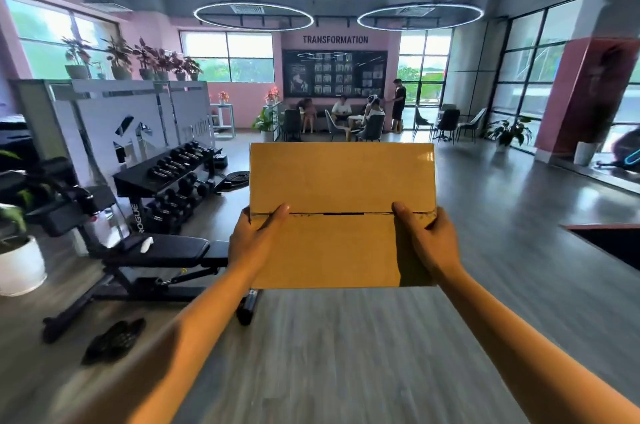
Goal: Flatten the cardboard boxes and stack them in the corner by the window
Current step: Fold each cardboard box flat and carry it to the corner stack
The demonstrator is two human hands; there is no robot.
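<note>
You hold a cardboard box (341,212) up in front of you, well above the wooden floor (346,354), its broad face turned toward you and its long axis running left to right. A seam between two flaps crosses that face sideways at about mid-height, with a thin dark gap at its middle. Your left hand (252,243) grips the left edge at the seam, thumb lying across the front; your right hand (427,240) grips the right edge the same way. The fingers of both hands wrap behind the cardboard and are hidden. The box's depth cannot be made out from here. It covers part of a weight bench (156,254) to your left, beyond which stands a dumbbell rack (176,181). Blur softens the floor.
</note>
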